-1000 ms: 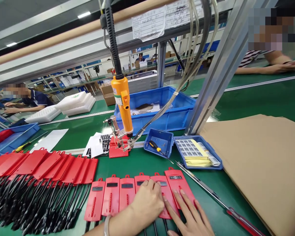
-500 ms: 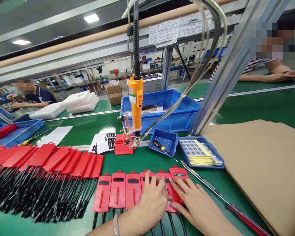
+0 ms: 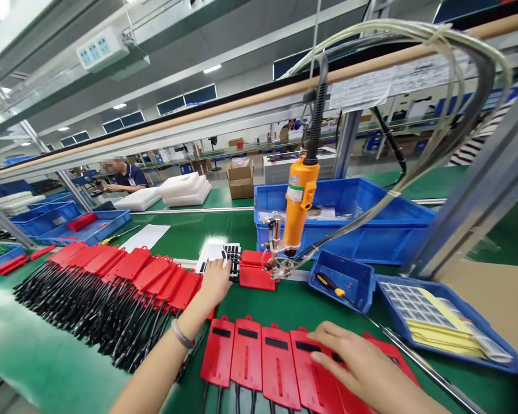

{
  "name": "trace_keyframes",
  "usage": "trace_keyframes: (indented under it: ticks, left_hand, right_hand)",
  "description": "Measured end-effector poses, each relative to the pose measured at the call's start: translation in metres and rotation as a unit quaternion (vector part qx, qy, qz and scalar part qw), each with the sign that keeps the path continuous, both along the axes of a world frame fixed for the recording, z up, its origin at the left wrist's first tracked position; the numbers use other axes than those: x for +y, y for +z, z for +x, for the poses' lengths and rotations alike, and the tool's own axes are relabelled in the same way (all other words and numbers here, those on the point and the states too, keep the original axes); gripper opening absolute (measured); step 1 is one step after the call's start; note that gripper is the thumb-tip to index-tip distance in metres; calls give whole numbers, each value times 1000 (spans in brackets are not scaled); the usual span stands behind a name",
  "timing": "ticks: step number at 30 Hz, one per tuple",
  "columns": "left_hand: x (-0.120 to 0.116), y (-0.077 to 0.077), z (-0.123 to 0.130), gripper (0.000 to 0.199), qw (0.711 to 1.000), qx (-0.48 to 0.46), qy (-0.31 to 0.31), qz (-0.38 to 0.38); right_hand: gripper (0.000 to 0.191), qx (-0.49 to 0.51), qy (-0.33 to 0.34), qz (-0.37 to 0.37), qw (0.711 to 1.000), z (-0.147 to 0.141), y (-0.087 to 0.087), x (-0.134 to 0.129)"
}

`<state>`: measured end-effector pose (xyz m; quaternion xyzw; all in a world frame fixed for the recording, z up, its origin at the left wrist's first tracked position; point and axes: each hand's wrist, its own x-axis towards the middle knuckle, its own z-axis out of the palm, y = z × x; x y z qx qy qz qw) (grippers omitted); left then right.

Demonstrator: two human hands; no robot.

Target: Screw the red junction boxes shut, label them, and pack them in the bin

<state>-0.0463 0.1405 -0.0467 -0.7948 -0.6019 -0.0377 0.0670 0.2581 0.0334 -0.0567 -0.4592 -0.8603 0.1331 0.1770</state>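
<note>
At the near edge of the green bench (image 3: 242,305), red cases (image 3: 280,368) lie side by side in a row, dark windows uppermost, black cables trailing toward the wearer. The right hand (image 3: 354,356) spreads over the row, thumb and forefinger parted, fingertips by the window of the fourth case from the left; no item is seen in its grasp. Half a second ago it lay farther along, by the right-hand end.

The left hand (image 3: 216,282) has left the row, where it was bent over the middle cases, and now reaches to a sheet of black strips (image 3: 232,252). Its fingers are partly curled; whether they grip a strip cannot be told. Left of this arm lies a heap of cabled red cases (image 3: 155,276).

Beyond, two red plates (image 3: 257,277) sit below a hanging orange power screwdriver (image 3: 299,201). To the right, a small blue tray (image 3: 358,287) contains a yellow-and-black screwdriver (image 3: 328,283). Farther back stands a large blue bin (image 3: 349,244). The view has swung left, bringing in a socket strip (image 3: 101,49). A co-worker (image 3: 132,177) is seated in the background.
</note>
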Motion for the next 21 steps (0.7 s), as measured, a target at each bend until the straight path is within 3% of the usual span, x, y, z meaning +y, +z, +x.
trace_keyframes:
  ticks: [2, 4, 6, 7, 9, 11, 13, 16, 21]
  left_hand:
    - [17, -1, -18, 60, 1000, 19, 10, -11]
    - [28, -1, -30, 51, 999, 29, 13, -21]
    - [31, 0, -37, 43, 999, 29, 24, -13]
    - [29, 2, -39, 43, 999, 26, 32, -1]
    - [16, 3, -43, 47, 998, 16, 47, 28]
    - [-5, 1, -44, 51, 998, 7, 31, 62]
    - [-30, -3, -46, 50, 993, -9, -33, 109]
    - [-59, -4, -51, 40, 978, -78, -100, 167]
    - [-61, 19, -75, 31, 941, -277, -25, 192]
  right_hand:
    - [24, 32, 29, -31, 999, -24, 4, 8]
    - [25, 119, 48, -93, 987, -52, 5, 23]
    - [29, 250, 47, -201, 946, -82, 3, 43]
    - [34, 319, 35, -265, 909, -99, 2, 55]
    - [51, 380, 16, -327, 865, -132, -1, 79]
    - [64, 419, 3, -341, 842, -165, -3, 102]
    - [71, 451, 4, -335, 827, -192, -4, 118]
    - [61, 473, 21, -299, 829, -222, -6, 129]
    - [31, 427, 61, -205, 878, -246, 0, 125]
